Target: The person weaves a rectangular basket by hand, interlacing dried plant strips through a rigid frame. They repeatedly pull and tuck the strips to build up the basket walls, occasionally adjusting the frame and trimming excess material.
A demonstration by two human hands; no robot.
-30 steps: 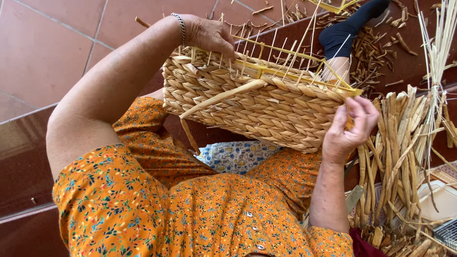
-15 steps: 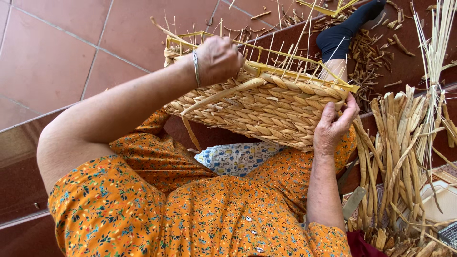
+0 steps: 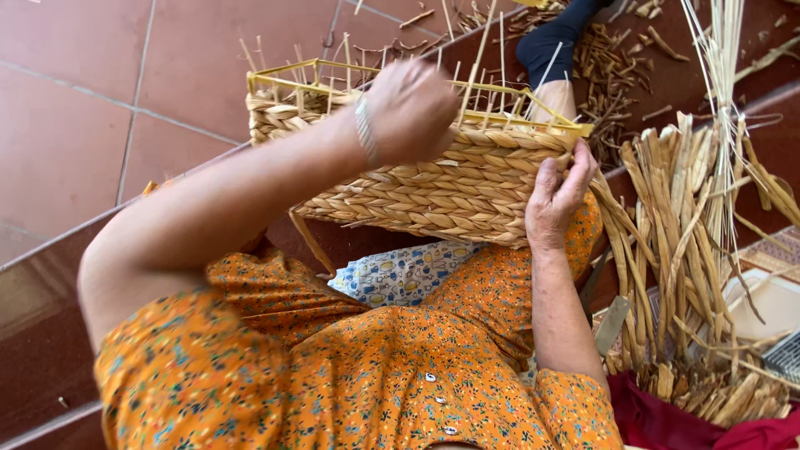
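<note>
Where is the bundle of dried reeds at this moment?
In the head view, the reeds lie on the floor at the right side, just beyond the right hand that grips the basket.

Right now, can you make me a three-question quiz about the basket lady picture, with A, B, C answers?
1. Where is the woven basket?
A. on the person's lap
B. hanging on a wall
C. under a chair

2. What colour is the frame around the basket's top?
A. blue
B. yellow
C. black

3. What is the right hand doing?
A. lying flat on the floor
B. holding a cup
C. gripping the basket's corner

Answers:
1. A, the basket rests over the orange flowered dress, above the knees.
2. B, thin yellow bars run along the rim, with straw stakes poking up.
3. C, its fingers curl over the woven edge at the right corner, while the left hand lies across the top of the rim.
</note>
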